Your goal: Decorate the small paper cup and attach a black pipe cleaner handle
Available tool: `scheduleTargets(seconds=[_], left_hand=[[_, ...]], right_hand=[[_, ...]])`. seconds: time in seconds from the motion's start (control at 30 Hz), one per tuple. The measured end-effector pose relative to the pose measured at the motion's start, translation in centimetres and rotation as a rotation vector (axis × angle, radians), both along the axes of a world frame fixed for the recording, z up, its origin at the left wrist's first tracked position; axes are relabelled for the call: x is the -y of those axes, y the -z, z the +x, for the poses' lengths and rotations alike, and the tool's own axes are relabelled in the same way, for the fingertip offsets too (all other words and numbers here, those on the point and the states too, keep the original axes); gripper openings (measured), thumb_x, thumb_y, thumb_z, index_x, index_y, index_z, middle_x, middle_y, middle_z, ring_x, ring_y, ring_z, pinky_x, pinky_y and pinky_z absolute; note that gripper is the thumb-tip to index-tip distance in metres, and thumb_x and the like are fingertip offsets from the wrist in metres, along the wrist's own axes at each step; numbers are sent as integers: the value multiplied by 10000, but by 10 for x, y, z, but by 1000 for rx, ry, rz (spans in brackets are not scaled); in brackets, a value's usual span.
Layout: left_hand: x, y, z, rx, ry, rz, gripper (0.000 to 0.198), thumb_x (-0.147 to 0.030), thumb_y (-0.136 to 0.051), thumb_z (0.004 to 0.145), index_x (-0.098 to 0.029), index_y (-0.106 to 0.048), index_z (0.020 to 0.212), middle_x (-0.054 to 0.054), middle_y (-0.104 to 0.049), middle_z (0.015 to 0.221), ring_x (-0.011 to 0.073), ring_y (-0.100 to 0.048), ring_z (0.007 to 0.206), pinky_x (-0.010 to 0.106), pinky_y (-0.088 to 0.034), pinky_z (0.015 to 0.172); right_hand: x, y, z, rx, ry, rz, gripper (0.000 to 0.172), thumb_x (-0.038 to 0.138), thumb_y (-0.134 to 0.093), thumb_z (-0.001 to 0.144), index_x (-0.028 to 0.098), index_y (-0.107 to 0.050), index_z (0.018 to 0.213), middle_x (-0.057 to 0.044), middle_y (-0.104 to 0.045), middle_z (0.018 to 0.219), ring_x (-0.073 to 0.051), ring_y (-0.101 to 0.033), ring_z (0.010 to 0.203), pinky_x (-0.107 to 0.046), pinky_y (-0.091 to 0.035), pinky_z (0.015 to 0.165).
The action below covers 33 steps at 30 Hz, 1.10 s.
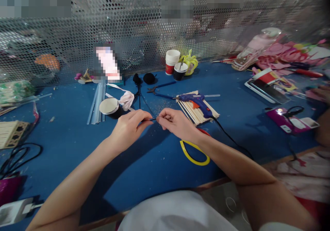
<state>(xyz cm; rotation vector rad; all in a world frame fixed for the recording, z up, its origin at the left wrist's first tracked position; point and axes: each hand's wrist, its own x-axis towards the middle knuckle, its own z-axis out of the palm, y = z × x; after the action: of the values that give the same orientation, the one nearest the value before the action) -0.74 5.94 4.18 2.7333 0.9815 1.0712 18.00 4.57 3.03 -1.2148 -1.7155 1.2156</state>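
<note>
Over the middle of the blue table, my left hand (pixel 134 122) and my right hand (pixel 171 120) almost meet, each closed in a pinch. Between their fingertips runs a short, thin dark strand (pixel 154 119); its exact kind is too small to make out. A dark line on the table leads from black bundled material (pixel 137 79) toward the hands. Left of my left hand stands a black cup with a pale top (pixel 109 108), beside a white ribbon (pixel 127 99). Beyond my right hand, a blue glue gun (pixel 196 102) lies on a pad of pale wooden sticks (pixel 186 111).
Clear glue sticks (pixel 97 103), blue-handled pliers (pixel 165 85), a black ball (pixel 149 78) and stacked paper cups (pixel 172 61) lie farther back. Yellow-handled scissors (pixel 196 157) rest under my right forearm. A perforated metal screen (pixel 139 35) borders the table. Another person's arm (pixel 323 121) shows at right.
</note>
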Motion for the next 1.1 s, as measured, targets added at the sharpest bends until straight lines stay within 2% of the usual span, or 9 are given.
scheduleTargets(seconds=[0.1,0.2,0.37,0.57,0.87,1.1], left_hand=[[0,-1,1,5,1,-17,57,-200,-556,788,-153,-560,821,13,-649,732,95,-599,664,187,-465,612],[0,-1,1,2,-1,-23,55,-200,-551,789,-155,-560,820,13,-648,731,95,-595,654,190,-463,608],[0,-2,0,-1,0,-26,51,-196,-544,793,-155,-558,820,11,-646,731,92,-590,650,189,-459,606],[0,-2,-1,3,-7,-29,70,-214,-536,799,-161,-563,834,15,-650,732,98,-596,653,194,-462,602],[-1,-3,-2,5,-16,-18,59,-205,-544,792,-158,-568,819,12,-653,731,101,-605,672,190,-462,614],[0,-3,-1,9,-19,-19,53,-198,-559,783,-152,-569,809,15,-657,731,99,-606,663,189,-467,608]], right_hand=[[0,1,0,-18,6,17,168,320,-494,811,168,-500,739,30,-511,566,-70,-501,533,-190,-376,512],[0,1,0,-36,-1,32,135,298,-488,813,175,-517,860,45,-492,558,-74,-501,537,-196,-385,527],[0,0,0,-6,-20,42,223,313,-464,823,180,-552,978,41,-492,550,-69,-455,499,-191,-350,484],[0,1,-1,-29,-4,1,225,326,-485,808,169,-573,942,33,-512,575,-59,-444,477,-190,-347,469],[1,0,-2,-46,0,21,195,308,-505,800,151,-589,880,1,-564,634,-87,-536,590,-209,-409,560],[2,-2,0,-19,12,75,227,346,-472,818,156,-568,737,3,-548,600,-77,-490,541,-202,-379,522]])
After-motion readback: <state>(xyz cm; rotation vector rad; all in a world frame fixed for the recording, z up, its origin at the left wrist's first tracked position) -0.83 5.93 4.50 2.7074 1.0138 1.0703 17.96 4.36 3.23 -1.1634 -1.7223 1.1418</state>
